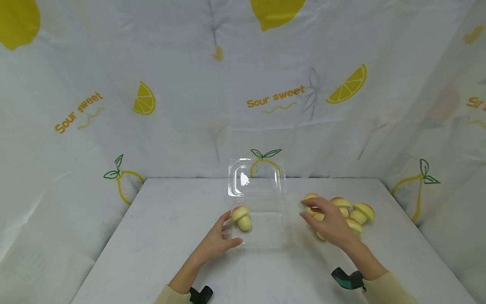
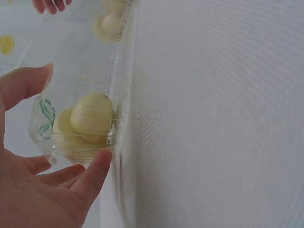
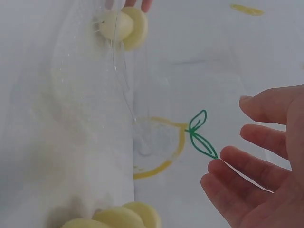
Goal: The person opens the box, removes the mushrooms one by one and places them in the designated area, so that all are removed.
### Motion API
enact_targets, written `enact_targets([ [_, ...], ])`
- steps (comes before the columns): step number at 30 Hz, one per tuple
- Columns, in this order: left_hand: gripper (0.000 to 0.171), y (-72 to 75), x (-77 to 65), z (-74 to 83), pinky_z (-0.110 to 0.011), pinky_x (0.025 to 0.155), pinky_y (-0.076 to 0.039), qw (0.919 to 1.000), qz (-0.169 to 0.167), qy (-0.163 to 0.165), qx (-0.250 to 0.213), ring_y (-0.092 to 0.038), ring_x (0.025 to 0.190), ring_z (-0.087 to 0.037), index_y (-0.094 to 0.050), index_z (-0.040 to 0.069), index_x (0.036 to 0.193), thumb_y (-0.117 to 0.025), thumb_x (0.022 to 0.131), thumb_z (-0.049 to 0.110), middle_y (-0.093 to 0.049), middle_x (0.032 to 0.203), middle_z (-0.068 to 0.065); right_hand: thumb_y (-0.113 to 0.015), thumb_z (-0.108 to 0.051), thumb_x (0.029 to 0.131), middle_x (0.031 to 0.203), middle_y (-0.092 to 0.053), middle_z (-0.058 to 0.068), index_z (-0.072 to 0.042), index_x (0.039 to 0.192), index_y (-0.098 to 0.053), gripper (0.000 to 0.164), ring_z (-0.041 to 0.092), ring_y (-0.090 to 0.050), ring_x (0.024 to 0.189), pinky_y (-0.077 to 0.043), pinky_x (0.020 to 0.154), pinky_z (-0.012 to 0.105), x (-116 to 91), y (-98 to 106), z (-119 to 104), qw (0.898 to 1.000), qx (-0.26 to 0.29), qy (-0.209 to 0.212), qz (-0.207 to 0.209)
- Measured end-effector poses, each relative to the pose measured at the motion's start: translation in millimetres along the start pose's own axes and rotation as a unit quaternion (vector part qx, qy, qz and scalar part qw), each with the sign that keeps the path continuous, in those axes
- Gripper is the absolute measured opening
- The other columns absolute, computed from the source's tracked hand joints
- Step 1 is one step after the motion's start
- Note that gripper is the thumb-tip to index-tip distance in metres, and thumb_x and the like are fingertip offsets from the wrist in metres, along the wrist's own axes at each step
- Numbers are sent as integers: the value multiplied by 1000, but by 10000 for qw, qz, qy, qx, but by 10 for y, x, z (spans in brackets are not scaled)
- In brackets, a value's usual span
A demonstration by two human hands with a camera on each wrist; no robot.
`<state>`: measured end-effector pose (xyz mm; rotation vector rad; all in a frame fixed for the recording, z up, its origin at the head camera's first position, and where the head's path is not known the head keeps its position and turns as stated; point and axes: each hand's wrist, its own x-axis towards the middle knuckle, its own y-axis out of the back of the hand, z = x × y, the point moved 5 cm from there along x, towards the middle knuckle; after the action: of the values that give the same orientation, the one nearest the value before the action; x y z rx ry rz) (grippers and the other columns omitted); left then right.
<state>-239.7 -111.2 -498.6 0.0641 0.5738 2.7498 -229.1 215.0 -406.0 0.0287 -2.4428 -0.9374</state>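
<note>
A clear plastic clamshell container [image 1: 263, 245] lies with its lid [image 1: 256, 194] raised at the back. Inside its left end sits one pale yellow mushroom [image 1: 244, 223] with a reddish-topped cap; the left wrist view shows this mushroom [image 2: 92, 116] through the plastic wall. My left hand [image 1: 218, 240] holds the container's left end, thumb on one side and fingers on the other. To the right, my right hand [image 1: 328, 221] hovers over a group of similar mushrooms [image 1: 363, 212], hiding part of them. In the right wrist view its fingers [image 3: 263, 140] are spread apart and hold nothing.
The white table [image 1: 159, 219] meets a hanging white cloth [image 1: 190, 139] printed with lemons at its back edge. The raised lid stands close to that cloth. Dark straps with camera mounts [image 1: 347, 278] sit at both wrists.
</note>
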Motion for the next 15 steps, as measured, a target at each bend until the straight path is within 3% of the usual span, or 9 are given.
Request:
enact_targets([
  [6,95,-7,2,9,-55,107,-46,10000,-25,-63,-71,-43,137,-49,-25,3,159,-83,86,22,-30,160,-24,-79,-9,89,109,-68,2,-4,115,-71,28,27,-66,102,-60,88,43,50,-129,-53,9999,94,112,-37],
  [15,95,0,6,1,-55,107,-46,10000,-5,-83,-56,-42,138,-49,-26,2,158,-83,85,23,-30,160,-24,-77,-14,91,116,-69,10,-2,118,-69,31,33,-66,107,-58,93,47,141,-365,-172,9990,239,-69,-369],
])
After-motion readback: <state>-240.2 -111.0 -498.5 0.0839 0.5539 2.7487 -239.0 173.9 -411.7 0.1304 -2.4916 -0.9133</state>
